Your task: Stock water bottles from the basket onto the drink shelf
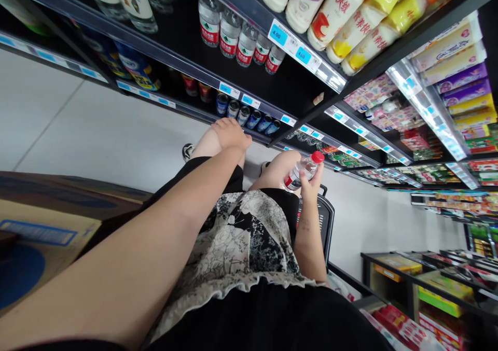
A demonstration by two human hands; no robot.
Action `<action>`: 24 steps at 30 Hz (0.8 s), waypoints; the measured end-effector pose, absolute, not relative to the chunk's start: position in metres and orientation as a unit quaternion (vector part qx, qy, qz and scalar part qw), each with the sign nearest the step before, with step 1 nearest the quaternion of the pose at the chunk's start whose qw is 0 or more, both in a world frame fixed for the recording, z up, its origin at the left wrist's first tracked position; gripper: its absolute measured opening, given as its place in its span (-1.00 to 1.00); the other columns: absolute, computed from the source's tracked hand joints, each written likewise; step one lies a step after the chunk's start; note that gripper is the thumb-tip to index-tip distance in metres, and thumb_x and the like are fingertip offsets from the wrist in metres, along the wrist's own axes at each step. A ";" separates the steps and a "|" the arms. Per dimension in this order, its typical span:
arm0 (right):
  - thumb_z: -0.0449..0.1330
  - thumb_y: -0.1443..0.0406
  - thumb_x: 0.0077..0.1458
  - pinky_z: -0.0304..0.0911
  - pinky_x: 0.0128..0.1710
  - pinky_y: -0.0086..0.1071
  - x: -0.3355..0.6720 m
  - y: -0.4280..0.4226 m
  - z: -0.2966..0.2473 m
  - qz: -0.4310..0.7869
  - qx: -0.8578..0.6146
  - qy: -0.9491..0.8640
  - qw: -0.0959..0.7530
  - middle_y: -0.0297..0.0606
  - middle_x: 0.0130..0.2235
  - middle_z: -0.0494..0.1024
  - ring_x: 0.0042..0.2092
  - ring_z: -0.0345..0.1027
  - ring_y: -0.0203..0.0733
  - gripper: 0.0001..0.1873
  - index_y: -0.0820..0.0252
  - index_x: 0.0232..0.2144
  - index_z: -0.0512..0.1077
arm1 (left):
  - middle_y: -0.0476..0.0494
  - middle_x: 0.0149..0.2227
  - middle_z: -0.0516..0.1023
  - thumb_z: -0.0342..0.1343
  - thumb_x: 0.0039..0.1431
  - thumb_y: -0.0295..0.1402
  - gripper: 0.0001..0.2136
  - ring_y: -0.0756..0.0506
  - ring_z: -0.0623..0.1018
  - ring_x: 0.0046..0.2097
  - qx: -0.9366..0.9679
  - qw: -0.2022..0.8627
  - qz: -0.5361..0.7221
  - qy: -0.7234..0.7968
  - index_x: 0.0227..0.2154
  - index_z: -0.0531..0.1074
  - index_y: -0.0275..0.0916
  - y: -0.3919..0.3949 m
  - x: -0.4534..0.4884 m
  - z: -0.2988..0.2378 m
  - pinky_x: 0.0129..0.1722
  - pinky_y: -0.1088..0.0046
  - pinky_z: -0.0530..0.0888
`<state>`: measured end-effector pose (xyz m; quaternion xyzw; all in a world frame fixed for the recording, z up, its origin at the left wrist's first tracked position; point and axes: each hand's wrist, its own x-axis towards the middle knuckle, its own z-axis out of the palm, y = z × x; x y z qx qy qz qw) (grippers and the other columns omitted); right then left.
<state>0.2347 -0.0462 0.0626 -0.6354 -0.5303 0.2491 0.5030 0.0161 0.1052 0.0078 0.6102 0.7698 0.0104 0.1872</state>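
Observation:
My left hand rests on my left knee, its fingers lying over the skin with nothing held. Near my right knee, my right hand is wrapped round a clear plastic water bottle with a red cap and a red and white label. The bottle is tilted, cap toward the upper right; part of it is hidden by my fingers. Similar red-labelled water bottles stand in a row on the shelf ahead.
Below those bottles, several cans stand on the lowest shelf. A dark shopping basket is on the floor beside my right leg. Cardboard boxes are behind on the left. Another display rack stands at the right.

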 end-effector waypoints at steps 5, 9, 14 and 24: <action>0.28 0.06 0.03 0.33 0.17 -0.04 0.238 -0.047 0.059 0.257 -0.645 -0.517 0.501 -0.07 0.03 0.49 0.01 0.48 -0.04 -0.33 0.17 0.14 0.24 | -0.64 0.24 0.24 0.01 0.17 -0.16 -0.31 -0.50 0.21 0.24 0.610 0.175 0.001 0.772 0.27 0.17 -0.55 0.106 0.017 0.007 0.21 -0.03 0.09; 0.29 0.06 0.02 0.31 0.18 -0.01 0.239 -0.047 0.057 0.261 -0.642 -0.517 0.502 -0.06 0.04 0.48 0.02 0.48 -0.02 -0.31 0.17 0.15 0.23 | -0.65 0.24 0.23 0.02 0.19 -0.14 -0.31 -0.49 0.22 0.24 0.611 0.177 0.000 0.771 0.26 0.18 -0.55 0.106 0.017 0.007 0.21 -0.03 0.10; 0.28 0.06 0.02 0.31 0.18 -0.01 0.240 -0.048 0.056 0.258 -0.644 -0.514 0.505 -0.06 0.04 0.48 0.03 0.47 -0.02 -0.29 0.17 0.16 0.22 | -0.62 0.26 0.22 0.00 0.22 -0.11 -0.32 -0.49 0.20 0.26 0.611 0.179 -0.006 0.771 0.27 0.17 -0.52 0.105 0.016 0.008 0.22 -0.02 0.09; 0.29 0.03 0.04 0.28 0.20 0.02 0.244 -0.049 0.054 0.248 -0.644 -0.517 0.507 -0.05 0.05 0.46 0.05 0.45 -0.03 -0.27 0.20 0.17 0.22 | -0.66 0.23 0.25 0.02 0.17 -0.17 -0.33 -0.50 0.23 0.22 0.610 0.175 0.006 0.773 0.25 0.20 -0.57 0.106 0.017 0.007 0.20 -0.04 0.10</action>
